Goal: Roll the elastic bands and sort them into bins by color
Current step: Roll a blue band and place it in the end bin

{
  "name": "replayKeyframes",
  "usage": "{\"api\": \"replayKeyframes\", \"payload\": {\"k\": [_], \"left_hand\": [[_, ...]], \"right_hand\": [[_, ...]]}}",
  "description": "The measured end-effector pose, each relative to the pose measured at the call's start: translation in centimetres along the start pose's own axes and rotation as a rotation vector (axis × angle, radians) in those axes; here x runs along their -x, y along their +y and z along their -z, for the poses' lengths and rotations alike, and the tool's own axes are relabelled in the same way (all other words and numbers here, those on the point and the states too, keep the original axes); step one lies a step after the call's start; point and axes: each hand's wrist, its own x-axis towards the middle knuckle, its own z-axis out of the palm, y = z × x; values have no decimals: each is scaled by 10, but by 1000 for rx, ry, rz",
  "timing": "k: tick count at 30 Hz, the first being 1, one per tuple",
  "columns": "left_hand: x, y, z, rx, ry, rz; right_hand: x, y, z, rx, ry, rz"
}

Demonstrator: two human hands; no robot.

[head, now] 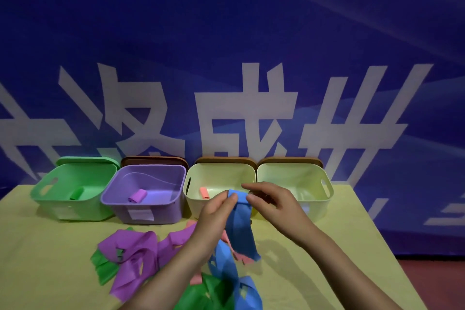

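Observation:
Both hands hold a blue elastic band (242, 229) above the table, its top end folded over between the fingertips and the rest hanging down. My left hand (216, 211) pinches the left side of the fold; my right hand (271, 202) pinches the right. Four bins stand in a row behind: a green bin (45, 192) with a green roll (76, 194), a purple bin (110, 196) with a purple roll (138, 196), a cream bin (193, 176) with a pink roll (204, 192), and a second cream bin (324, 199) at the right.
A loose heap of unrolled bands lies on the yellow table (50, 246) near me: purple bands (136, 257), green bands (103, 264), more blue bands (247, 292) and pink bands (241, 257). A blue banner with white characters (246, 113) hangs behind the bins.

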Motion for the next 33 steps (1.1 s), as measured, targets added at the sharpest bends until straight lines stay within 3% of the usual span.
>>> {"api": "replayKeyframes", "payload": {"k": [6, 12, 20, 26, 33], "left_hand": [[-4, -1, 2, -197, -2, -204], [-11, -18, 18, -434, -31, -275], [-22, -19, 13, -191, -57, -146], [-28, -14, 1, 60, -150, 111], [-41, -8, -15, 181, -124, 261]], "right_hand": [[-5, 5, -21, -32, 73, -107], [-4, 9, -39, -1, 106, -146], [-5, 13, -40, 28, 222, -24], [-11, 18, -22, 19, 251, -44], [-12, 30, -4, 321, 243, 72]]}}
